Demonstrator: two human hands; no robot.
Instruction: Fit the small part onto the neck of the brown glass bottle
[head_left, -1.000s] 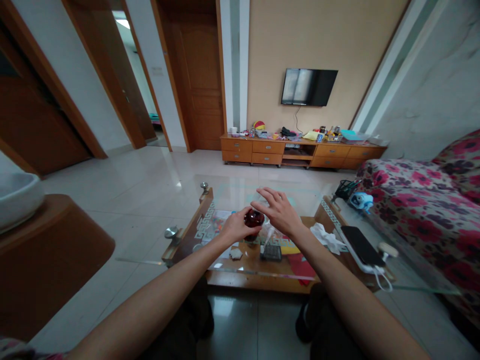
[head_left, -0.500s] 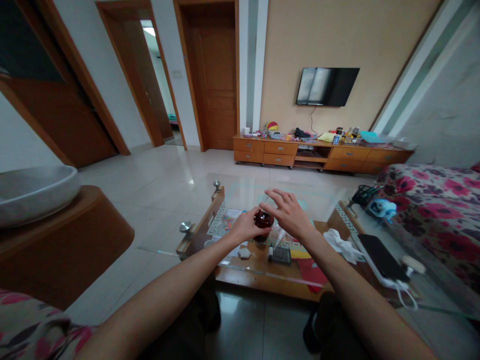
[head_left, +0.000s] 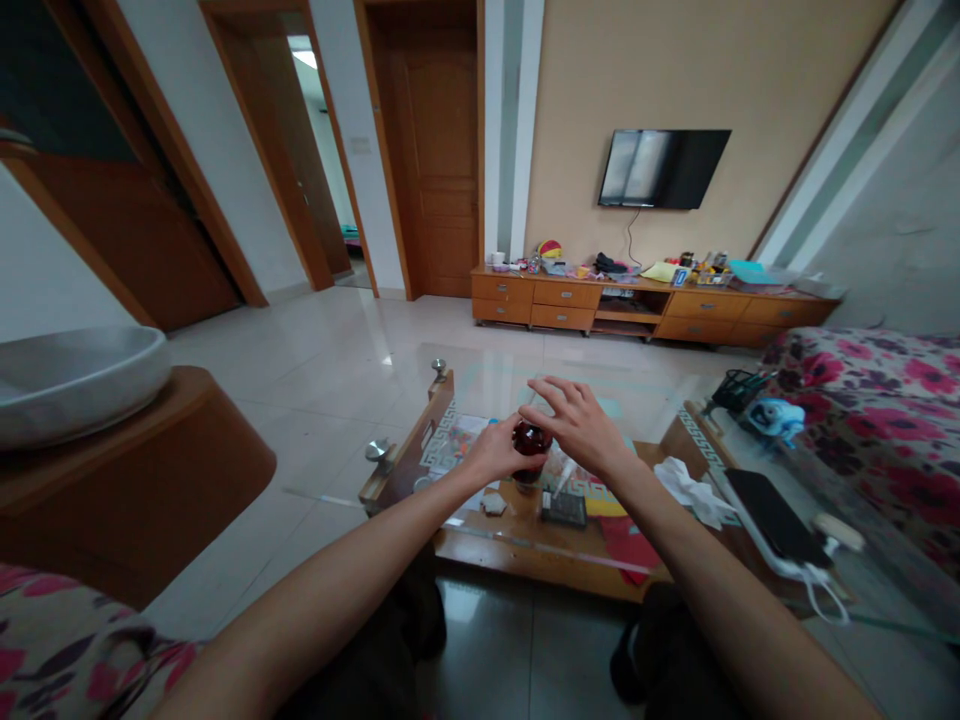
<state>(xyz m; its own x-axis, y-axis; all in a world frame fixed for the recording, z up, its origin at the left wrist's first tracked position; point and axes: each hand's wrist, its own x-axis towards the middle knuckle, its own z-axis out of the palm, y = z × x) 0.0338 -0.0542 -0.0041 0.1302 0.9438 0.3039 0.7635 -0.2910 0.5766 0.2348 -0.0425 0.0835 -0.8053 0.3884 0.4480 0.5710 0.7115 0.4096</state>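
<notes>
Head view: glass table (head_left: 480, 385) top runs to a near edge under both forearms, bare glass beyond the hands. Left hand (head_left: 496, 452) curls around a small dark red jar (head_left: 529, 440) at table centre, contents can't tell. Right hand (head_left: 581, 425) sits on the jar top, fingers spread. Phone (head_left: 765, 507) and white tissue (head_left: 686, 482) lie to the right. Tiled floor; floral sofa (head_left: 885, 410) right; TV (head_left: 664, 168) over low cabinet (head_left: 645, 310).
</notes>
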